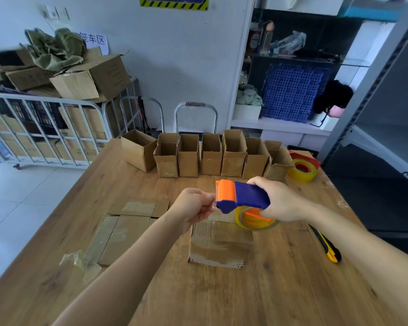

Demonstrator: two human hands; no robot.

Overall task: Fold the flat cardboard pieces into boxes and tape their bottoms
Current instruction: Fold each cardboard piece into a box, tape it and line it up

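The right hand's (pixel 283 203) grip was curled round the blue handle of the tape dispenser (pixel 243 196), and the left hand (pixel 193 205) pinched the loose tape end at its orange mouth. Drawing the tape out straight and taut before lowering it would probably serve best. The dispenser's long axis ran left to right, mouth leftward, above the box (pixel 219 243), which stood taped face up on the tabletop (pixel 280 290).
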